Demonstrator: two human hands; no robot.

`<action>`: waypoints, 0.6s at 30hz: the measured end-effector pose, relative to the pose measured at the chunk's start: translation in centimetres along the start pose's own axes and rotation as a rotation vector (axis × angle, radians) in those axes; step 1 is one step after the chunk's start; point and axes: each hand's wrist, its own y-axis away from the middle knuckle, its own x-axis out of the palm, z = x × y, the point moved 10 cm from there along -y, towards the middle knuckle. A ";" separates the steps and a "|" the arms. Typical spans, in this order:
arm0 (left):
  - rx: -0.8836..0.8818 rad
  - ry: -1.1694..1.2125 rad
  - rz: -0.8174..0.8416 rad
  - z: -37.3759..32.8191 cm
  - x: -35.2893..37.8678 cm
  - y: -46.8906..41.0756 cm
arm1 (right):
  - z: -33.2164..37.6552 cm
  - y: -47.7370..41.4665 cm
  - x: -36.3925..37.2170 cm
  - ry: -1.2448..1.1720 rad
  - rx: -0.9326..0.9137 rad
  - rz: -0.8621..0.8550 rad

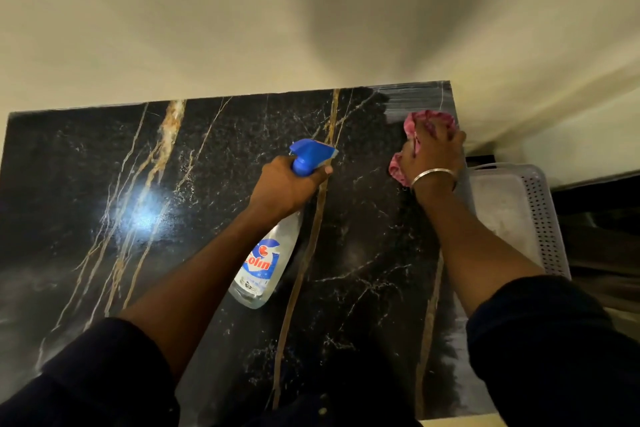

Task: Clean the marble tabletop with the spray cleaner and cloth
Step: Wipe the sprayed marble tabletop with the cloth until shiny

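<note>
Marble tabletop (86,166), black with gold and white veins, lies under both hands and runs up to a cream wall (242,28) beyond the fingertips. The right hand (433,156) presses down on a bunched pink cloth (429,120), its fingers curled over the fabric. Folds of cloth stick out ahead of the knuckles and beside the wrist on the thumb side. This hand is at the far corner of the slab, and pale wet streaks (408,100) mark the stone just beyond it. A thin metal bangle (433,175) circles its wrist. The left hand (284,187), inboard of the right and well apart from it, grips the neck of the spray cleaner (263,263), fingers wrapped tight around it. The blue trigger head (310,152) juts out past the knuckles toward the wall. The clear, labelled body of the bottle hangs below the palm, tilted back toward the person, and I cannot tell whether its base touches the stone. On the outer side of the right forearm, past the slab's edge, sits a white perforated plastic basket (540,218). Dark sleeves (554,357) are pushed up on both forearms.
</note>
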 end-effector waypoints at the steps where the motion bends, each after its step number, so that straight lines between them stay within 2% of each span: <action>1: -0.002 0.001 -0.002 0.0 0.0 -0.1 | 0.1 0.0 0.0 -0.036 0.045 -0.015; 4: -0.022 0.015 0.011 0.3 0.3 -0.5 | 3.0 0.7 0.0 -0.124 0.079 -0.015; 9: -0.054 0.003 -0.038 0.6 -0.1 -1.0 | 13.5 1.2 1.1 -0.095 -0.263 0.101; 11: -0.059 -0.012 -0.044 0.5 -0.4 -1.1 | 15.5 1.3 1.9 -0.048 -0.381 0.169; 13: -0.052 -0.012 -0.024 0.3 -0.4 -1.3 | 15.4 0.9 1.5 -0.046 -0.463 0.139; 15: -0.049 0.008 -0.006 0.2 -0.6 -1.6 | 12.9 -0.3 0.6 -0.062 -0.436 0.076; 18: -0.026 0.028 -0.006 -0.3 -1.2 -2.0 | 6.9 -3.8 0.1 -0.058 -0.235 0.022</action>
